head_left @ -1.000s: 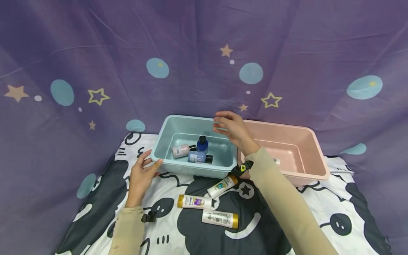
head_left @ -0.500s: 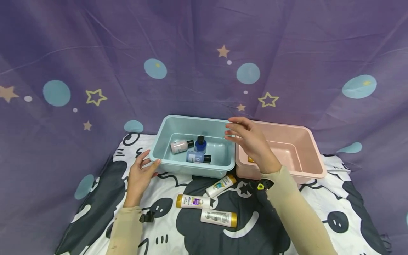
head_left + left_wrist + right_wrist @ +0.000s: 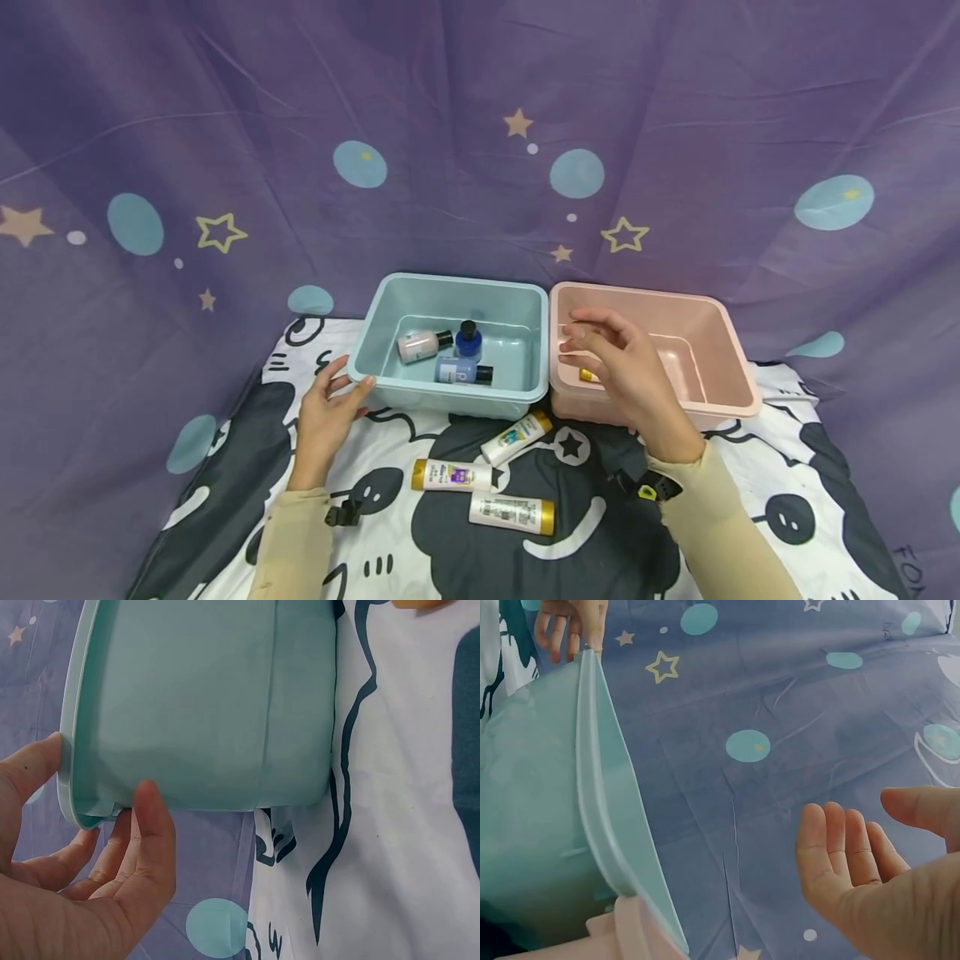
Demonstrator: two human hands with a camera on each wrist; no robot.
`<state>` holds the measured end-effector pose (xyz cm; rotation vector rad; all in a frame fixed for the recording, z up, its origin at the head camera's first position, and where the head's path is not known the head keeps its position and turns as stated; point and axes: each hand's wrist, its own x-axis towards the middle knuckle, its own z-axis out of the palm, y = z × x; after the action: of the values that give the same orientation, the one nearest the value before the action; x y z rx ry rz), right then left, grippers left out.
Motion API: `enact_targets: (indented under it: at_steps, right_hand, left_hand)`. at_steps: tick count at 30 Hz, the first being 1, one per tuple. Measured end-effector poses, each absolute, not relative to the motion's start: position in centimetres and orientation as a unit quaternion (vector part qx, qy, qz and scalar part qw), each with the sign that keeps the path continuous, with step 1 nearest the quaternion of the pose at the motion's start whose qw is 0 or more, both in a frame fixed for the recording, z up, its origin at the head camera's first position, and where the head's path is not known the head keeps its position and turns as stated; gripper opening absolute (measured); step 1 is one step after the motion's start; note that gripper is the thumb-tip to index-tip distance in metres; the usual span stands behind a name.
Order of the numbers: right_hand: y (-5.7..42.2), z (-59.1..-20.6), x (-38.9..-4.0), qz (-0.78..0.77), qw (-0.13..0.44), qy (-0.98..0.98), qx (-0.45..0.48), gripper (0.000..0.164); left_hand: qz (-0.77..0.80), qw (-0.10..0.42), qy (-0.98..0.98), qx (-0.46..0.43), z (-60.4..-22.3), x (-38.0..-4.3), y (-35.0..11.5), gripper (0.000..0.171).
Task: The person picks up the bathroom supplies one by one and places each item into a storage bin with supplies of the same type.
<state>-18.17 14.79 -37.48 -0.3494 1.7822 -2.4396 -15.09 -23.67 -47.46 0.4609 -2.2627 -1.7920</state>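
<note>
A purple fabric backdrop [image 3: 450, 100], printed with stars and blue ovals, fills the upper frame; a black-and-white cartoon-print cloth [image 3: 615, 575] spreads across the lower frame. Near the centre lies a light-blue rectangular plastic bin [image 3: 536, 387], and just beside it, centre right, a pink rectangular plastic bin [image 3: 738, 400]. The right grip [image 3: 630, 371] is over the pink bin's left part, fingers loosely bent and holding nothing. Left of centre, the left grip [image 3: 326, 425] pinches the light-blue bin at its lower-left corner, thumb against the outer wall and a finger on the rim. Three white plastic bottles with gold caps lie on the cloth below the bins: one slanting [image 3: 516, 440], one farther left [image 3: 453, 476], one lowest [image 3: 510, 512]. Smaller black-capped bottles, pale pink [image 3: 417, 347], dark blue [image 3: 468, 344] and periwinkle [image 3: 454, 370], sit inside the light-blue bin, right of the left grip. A small gold piece [image 3: 588, 376], mostly hidden, shows in the pink bin just below the right grip's fingers.
</note>
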Motion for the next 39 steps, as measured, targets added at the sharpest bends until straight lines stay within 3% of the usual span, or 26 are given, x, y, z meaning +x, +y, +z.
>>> enact_targets:
  at_steps: [6,14,21,39]
  right_hand:
    - [16.1,-38.8,-16.3,-0.787,0.035,0.605,-0.118,0.026]
    - [18.2,-40.0,-13.9,-0.766,0.028,0.633,-0.109,0.033]
    - [20.2,-41.2,-12.6,-0.761,0.018,0.639,-0.114,0.024]
    - [24.9,-43.0,-11.5,-0.761,-0.081,0.636,-0.094,0.027]
  left_hand:
    - [-0.608,0.108,-0.771,0.159,-47.6,-15.1,-23.7,0.075]
    - [-0.612,0.105,-0.768,0.157,-47.6,-15.0,-23.7,0.075]
    - [-0.609,0.110,-0.771,0.153,-47.7,-14.9,-23.7,0.075]
    - [-0.558,0.133,-0.805,0.153,-48.4,-14.6,-23.4,0.081]
